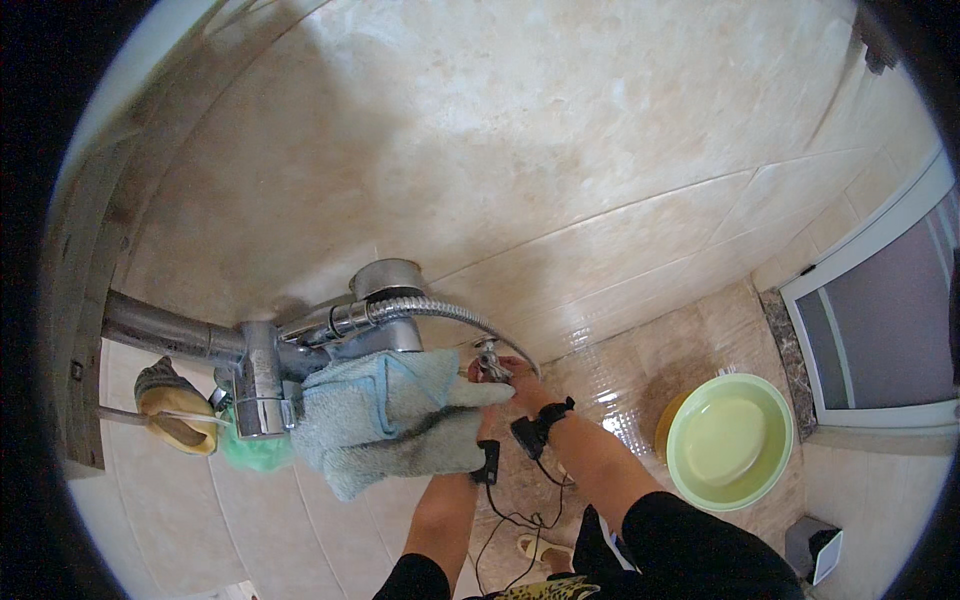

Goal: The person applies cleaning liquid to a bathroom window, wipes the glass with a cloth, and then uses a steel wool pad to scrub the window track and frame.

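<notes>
Low on the tiled wall, a small chrome tap [487,358] sits between my two hands. My right hand [523,378] is closed around its right side. Only a little of my left hand [474,371] shows at the tap's left side, its fingers bent against the metal. A light blue-grey towel [385,415] hangs in front and hides most of that hand. Black straps with small boxes and thin cables are on both wrists. The part of the tap inside my grip is hidden.
A chrome shower mixer [375,335] with a ribbed metal hose [450,308] juts from the wall above the towel. A green mesh puff [258,450] and a tan-and-brown item [175,408] hang left. A pale green basin [780,445] holding liquid stands right, near a doorway [880,310].
</notes>
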Demonstrator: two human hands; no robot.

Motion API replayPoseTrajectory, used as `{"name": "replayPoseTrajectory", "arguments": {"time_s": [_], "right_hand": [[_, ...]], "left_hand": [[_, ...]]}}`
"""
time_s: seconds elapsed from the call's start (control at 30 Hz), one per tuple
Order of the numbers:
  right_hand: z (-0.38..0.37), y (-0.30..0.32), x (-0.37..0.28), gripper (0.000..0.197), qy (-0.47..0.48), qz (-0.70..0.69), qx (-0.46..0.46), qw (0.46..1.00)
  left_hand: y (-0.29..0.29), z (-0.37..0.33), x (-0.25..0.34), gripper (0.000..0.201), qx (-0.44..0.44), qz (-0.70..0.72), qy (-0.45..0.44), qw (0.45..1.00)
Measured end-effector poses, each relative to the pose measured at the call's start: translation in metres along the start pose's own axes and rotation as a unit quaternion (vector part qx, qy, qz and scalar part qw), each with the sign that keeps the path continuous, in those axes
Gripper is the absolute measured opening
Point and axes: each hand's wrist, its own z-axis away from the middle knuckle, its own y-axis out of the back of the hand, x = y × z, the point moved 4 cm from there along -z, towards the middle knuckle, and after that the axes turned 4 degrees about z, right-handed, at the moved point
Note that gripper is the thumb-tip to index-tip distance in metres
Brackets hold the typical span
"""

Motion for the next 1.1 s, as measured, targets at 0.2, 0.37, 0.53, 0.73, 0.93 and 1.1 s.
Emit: {"name": "replayPoseTrajectory", "arguments": {"time_s": [0.2, 0.37, 0.53, 0.73, 0.93, 1.1], "right_hand": [[0.065, 0.018, -0.056, 0.030, -0.001, 0.080, 0.008, 0.997], [0.101, 0.001, -0.129, 0.032, 0.203, 0.413, 0.069, 0.885], [0.096, -0.032, -0.142, 0.035, 0.088, 0.548, 0.014, 0.832], [0.066, -0.057, -0.081, 0.039, 0.262, 0.454, 0.012, 0.851], [0.044, -0.037, -0.039, 0.040, -0.071, 0.051, -0.042, 0.995], [0.083, -0.124, 0.032, 0.041, -0.154, 0.143, -0.154, 0.965]], "left_hand": [[-0.003, -0.006, -0.002, 0.045, -0.001, 0.002, -0.009, 1.000], [-0.008, 0.002, 0.008, 0.045, -0.003, -0.008, -0.019, 1.000], [0.007, 0.031, 0.026, 0.046, 0.010, -0.025, -0.051, 0.998], [0.057, 0.097, 0.055, 0.047, 0.088, -0.058, -0.115, 0.988], [0.114, 0.176, 0.094, 0.044, 0.293, -0.340, -0.191, 0.873], [0.140, 0.256, 0.113, 0.038, 0.348, -0.310, -0.283, 0.838]]}}
